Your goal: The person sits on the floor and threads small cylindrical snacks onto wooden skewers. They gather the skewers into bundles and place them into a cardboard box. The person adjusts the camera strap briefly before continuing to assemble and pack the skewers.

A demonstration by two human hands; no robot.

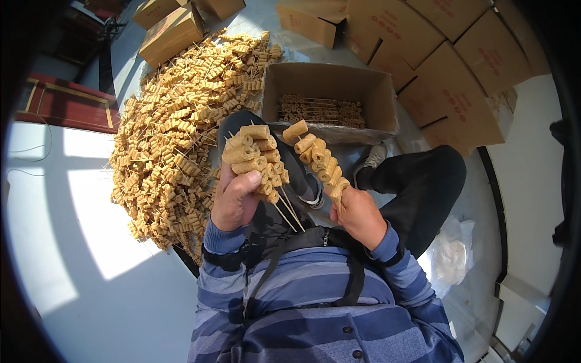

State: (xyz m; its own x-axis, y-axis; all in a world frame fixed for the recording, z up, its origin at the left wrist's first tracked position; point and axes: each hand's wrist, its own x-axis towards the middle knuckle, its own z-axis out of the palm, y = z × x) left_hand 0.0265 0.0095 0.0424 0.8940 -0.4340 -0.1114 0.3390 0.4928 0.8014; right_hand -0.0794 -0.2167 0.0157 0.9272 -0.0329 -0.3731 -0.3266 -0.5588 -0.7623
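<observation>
My left hand point(235, 202) is closed round a bunch of skewers point(257, 158) threaded with short, hollow, golden-brown rolls. The bare stick ends of that bunch point down toward my lap. In my right hand point(362, 216) is a single skewer point(321, 158) with a row of the same rolls, tilted up and to the left; its lower stick is hidden by my fingers. The two hands are apart, above my knees. Just beyond them stands an open cardboard box point(330, 77) with skewers laid in it in rows.
A large heap of loose skewers point(175, 139) covers the floor on my left. Several cardboard boxes point(417, 36) stand at the far right, and another carton point(172, 36) sits behind the heap. A clear plastic bag point(451, 251) lies right of my leg.
</observation>
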